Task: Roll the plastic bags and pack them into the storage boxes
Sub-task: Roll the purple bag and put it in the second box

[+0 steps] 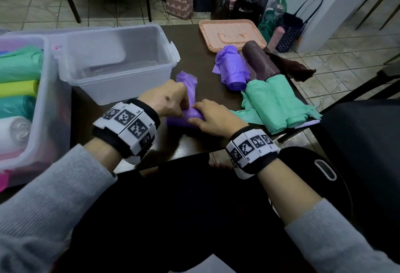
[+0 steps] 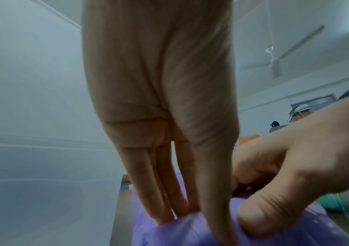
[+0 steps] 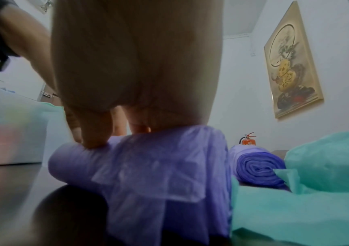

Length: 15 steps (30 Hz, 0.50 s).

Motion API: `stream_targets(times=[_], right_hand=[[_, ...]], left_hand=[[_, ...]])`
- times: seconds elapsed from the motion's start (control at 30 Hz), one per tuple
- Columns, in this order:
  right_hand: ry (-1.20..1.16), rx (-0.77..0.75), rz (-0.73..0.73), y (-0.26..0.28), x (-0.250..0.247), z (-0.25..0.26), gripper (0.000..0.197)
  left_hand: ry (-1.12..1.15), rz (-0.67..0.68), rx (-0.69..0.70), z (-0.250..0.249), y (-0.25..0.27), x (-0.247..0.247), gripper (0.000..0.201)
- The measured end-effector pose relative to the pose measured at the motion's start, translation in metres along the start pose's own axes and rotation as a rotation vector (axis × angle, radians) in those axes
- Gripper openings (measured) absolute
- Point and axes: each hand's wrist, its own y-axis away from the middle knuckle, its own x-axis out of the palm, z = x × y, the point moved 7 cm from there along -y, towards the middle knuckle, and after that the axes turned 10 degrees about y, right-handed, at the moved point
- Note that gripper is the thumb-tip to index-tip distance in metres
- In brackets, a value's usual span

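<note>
head view, bag in hand: a purple bag (image 1: 186,110) lies on the dark surface (image 1: 194,140) at about 6 o'clock of the clear box, its near part already wound into a roll and a loose tail running off toward 12 o'clock.
head view, left hand: the left hand (image 1: 168,99) has fingers bent down onto the roll's left end; whether it pinches the film i cannot tell here.
head view, right hand: the right hand (image 1: 213,117) lies over the roll's right end, fingers curved on it.
head view, done: the side box (image 1: 46,108) at 9 o'clock already holds green, yellow, teal and white rolls.
head view, left to do: the clear box (image 1: 121,60) looks to hold no rolls; a purple roll (image 1: 232,67), a dark brown roll (image 1: 260,60) and green bags (image 1: 275,101) wait at 2 to 3 o'clock, several with loose ends. judged less than halfway.
head view, lid: a peach lid (image 1: 231,34) rests at 1 o'clock.
left wrist view, hands: the left hand's fingers (image 2: 163,191) are straight and together, tips pressing the purple film; the other hand's thumb presses beside them at 4 o'clock.
right wrist view, hands: fingers curl over the top of the purple roll, a flap hanging off its front.
right wrist view, writing: a red extinguisher (image 3: 248,139) carries pale letters too small to read.
all views, labels: wristbands show black-and-white square codes; no brand is legible.
</note>
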Motion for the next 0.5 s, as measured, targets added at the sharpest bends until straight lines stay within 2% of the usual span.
stream_targets(times=[0.03,0.13,0.17,0.23,0.3,0.33,0.43,0.5], right_hand=[[0.01,0.008,0.029,-0.002,0.0,-0.001,0.043],[-0.022,0.02,0.086,-0.008,-0.003,-0.003,0.042],[-0.05,0.022,0.072,-0.008,-0.004,-0.002,0.042],[-0.11,0.01,-0.053,-0.007,-0.009,0.0,0.04],[-0.118,-0.013,-0.204,-0.001,-0.014,0.004,0.038],[-0.109,-0.023,-0.233,0.003,-0.013,0.006,0.041],[-0.052,-0.03,-0.201,0.01,-0.004,0.011,0.054],[-0.059,-0.028,-0.212,0.013,-0.001,0.013,0.053]], left_hand=[[-0.02,0.016,-0.005,0.0,0.0,0.001,0.019],[-0.059,0.054,-0.013,-0.002,0.001,0.005,0.041],[-0.068,0.055,-0.014,-0.002,0.0,0.007,0.047],[-0.082,0.05,-0.022,-0.002,-0.003,0.01,0.055],[-0.077,0.045,-0.028,-0.002,-0.005,0.009,0.048],[-0.071,0.053,-0.033,-0.001,-0.006,0.008,0.043],[-0.042,0.139,-0.055,0.002,-0.004,0.007,0.038],[-0.022,0.195,-0.058,0.004,-0.002,0.008,0.038]])
